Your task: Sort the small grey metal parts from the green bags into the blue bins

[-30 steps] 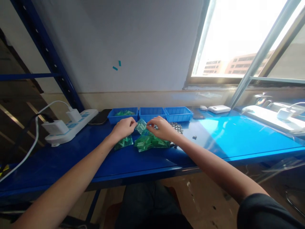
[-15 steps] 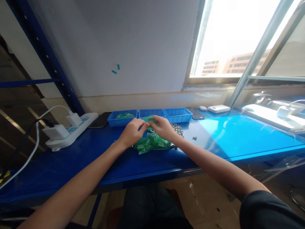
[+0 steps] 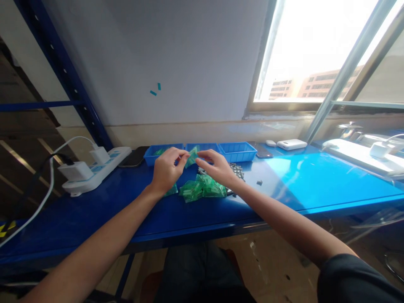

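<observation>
Left hand (image 3: 166,170): fingertips pinching one edge of a small green packet (image 3: 192,155), held above the bench.
Right hand (image 3: 217,168): pinching the packet's other edge, forearm stretched forward.
Below: pile of green packets (image 3: 202,188) on the blue bench (image 3: 315,176).
Beyond: three blue trays (image 3: 236,151) along the grey wall (image 3: 189,63); power strip (image 3: 94,172) at left, bright window (image 3: 315,50) at right.

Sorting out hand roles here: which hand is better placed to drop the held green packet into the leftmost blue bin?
Probably the left hand: it pinches the packet, and the leftmost bin lies just behind it. The right hand, also pinching, would have to cross over.
</observation>
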`<state>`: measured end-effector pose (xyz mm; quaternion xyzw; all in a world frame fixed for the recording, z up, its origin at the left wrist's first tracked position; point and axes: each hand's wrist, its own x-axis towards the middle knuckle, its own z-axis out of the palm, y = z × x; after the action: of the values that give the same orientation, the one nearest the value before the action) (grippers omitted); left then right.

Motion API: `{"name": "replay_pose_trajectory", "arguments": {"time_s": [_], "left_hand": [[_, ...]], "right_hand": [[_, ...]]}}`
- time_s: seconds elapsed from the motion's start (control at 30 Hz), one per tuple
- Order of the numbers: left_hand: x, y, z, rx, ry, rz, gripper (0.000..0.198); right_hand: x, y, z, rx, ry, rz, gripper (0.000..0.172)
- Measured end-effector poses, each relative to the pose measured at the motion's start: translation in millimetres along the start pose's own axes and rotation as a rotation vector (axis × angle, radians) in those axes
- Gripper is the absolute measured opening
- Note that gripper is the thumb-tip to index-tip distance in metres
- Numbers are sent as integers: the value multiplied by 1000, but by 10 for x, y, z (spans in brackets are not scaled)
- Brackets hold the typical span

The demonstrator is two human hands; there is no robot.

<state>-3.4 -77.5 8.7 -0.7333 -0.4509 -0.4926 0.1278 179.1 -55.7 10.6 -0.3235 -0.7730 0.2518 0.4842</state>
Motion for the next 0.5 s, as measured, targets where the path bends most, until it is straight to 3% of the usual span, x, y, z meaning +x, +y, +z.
{"name": "replay_pose_trajectory", "arguments": {"time_s": [0.13, 0.27, 0.33, 0.43, 0.5], "left_hand": [[-46, 57, 23, 100, -72, 371, 18], [-69, 102, 64, 60, -205, 490, 18], [-54, 114, 53, 17, -232, 436, 19], [-7, 85, 1, -41, -261, 288, 23], [19, 28, -36, -48, -339, 192, 27]], "right_hand": [[31, -28, 18, 456, -67, 364, 36], [66, 8, 48, 523, -14, 485, 17], [158, 0, 12, 378, 120, 372, 15], [430, -121, -131, 86, 412, 9, 25], [652, -254, -224, -85, 540, -211, 32]]}}
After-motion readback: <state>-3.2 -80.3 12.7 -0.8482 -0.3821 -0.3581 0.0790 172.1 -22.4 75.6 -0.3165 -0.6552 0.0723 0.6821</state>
